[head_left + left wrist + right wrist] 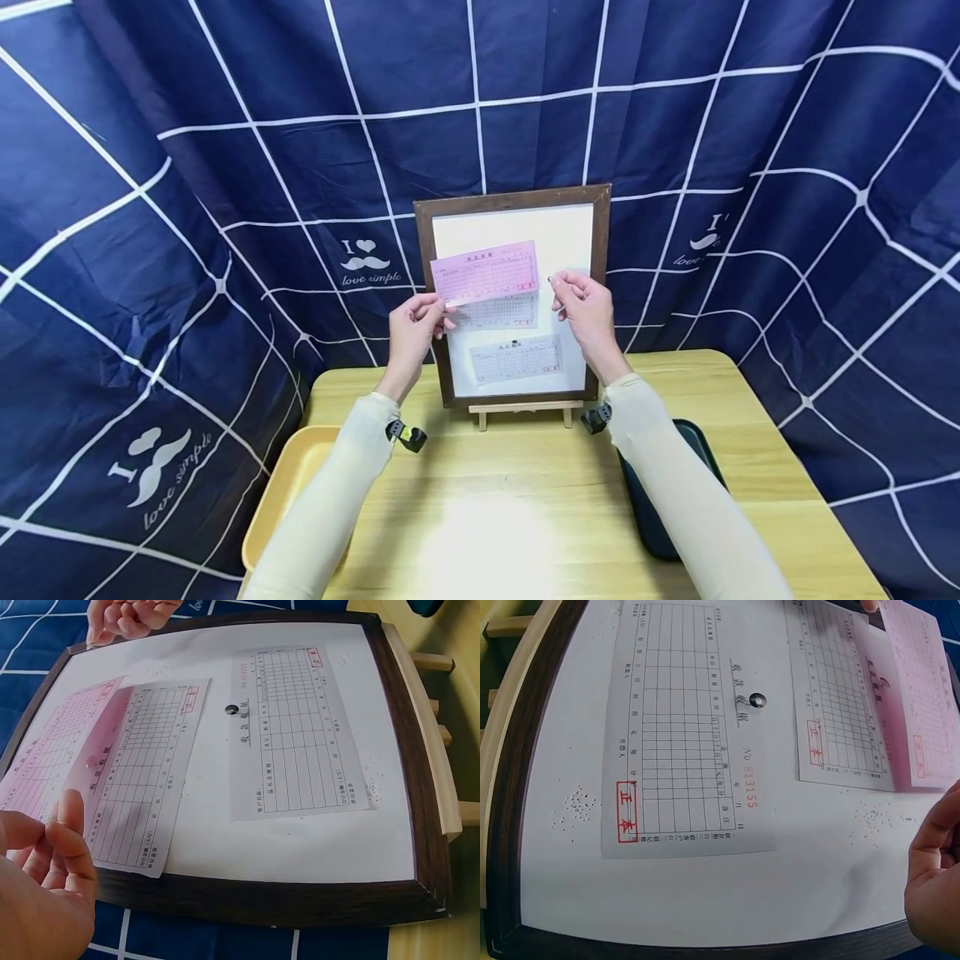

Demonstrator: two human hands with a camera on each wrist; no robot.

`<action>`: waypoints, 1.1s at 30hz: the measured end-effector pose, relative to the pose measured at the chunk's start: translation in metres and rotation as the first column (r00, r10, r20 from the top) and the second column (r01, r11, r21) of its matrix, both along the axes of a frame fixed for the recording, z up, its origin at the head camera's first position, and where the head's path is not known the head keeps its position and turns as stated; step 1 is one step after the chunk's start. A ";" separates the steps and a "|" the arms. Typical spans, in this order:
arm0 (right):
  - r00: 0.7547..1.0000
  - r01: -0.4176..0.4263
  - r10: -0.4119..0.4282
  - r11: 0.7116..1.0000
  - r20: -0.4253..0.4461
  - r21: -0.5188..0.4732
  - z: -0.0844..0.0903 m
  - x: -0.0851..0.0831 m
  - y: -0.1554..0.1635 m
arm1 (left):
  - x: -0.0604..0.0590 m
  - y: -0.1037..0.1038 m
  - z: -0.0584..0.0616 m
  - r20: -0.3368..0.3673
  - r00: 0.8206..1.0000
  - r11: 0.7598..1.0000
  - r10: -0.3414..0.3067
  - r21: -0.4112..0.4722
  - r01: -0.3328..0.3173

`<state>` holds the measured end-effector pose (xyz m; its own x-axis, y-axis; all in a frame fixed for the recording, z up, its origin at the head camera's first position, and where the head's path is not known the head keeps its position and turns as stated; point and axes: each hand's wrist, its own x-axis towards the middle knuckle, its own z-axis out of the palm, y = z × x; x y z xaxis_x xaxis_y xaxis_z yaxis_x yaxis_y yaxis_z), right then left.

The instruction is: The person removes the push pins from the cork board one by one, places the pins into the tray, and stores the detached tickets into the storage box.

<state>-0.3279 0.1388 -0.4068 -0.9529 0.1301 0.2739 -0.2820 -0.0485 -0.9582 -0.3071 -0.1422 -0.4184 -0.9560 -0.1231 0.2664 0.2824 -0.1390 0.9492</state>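
A pink receipt slip (pixel 486 273) is held by its lower left corner between the thumb and fingers of my left hand (pixel 417 327). It tilts over a white receipt slip (pixel 154 772) on the framed board (pixel 558 229), covering part of that slip. Lower on the board, another white receipt slip (pixel 676 735) has a round silver thumbtack (pixel 757 700) at its top edge. My right hand (pixel 587 310), right of the pink slip, pinches a tiny dark thing at its fingertips, apparently a thumbtack (pixel 551 279). The right wrist view shows only part of this hand.
The board leans on a small wooden easel (pixel 525 407) on the wooden table (pixel 510 467). A yellow tray (pixel 272 492) lies by the left forearm, a dark green tray (pixel 647 508) under the right one. Blue checked curtains (pixel 525 50) surround the table. Small pinholes dot the board.
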 end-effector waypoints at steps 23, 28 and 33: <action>1.000 0.026 -0.025 0.997 0.014 -0.070 -0.026 0.014 0.008 | 0.010 -0.015 -0.017 0.001 1.000 0.999 0.014 0.036 -0.014; 0.999 0.028 -0.026 0.996 0.030 -0.081 -0.034 0.019 0.010 | 0.012 -0.018 -0.020 -0.006 1.000 0.999 0.015 0.032 -0.015; 0.998 0.045 -0.041 0.996 0.048 -0.080 -0.039 0.023 0.013 | 0.016 -0.023 -0.023 0.009 1.000 0.999 0.018 0.037 -0.018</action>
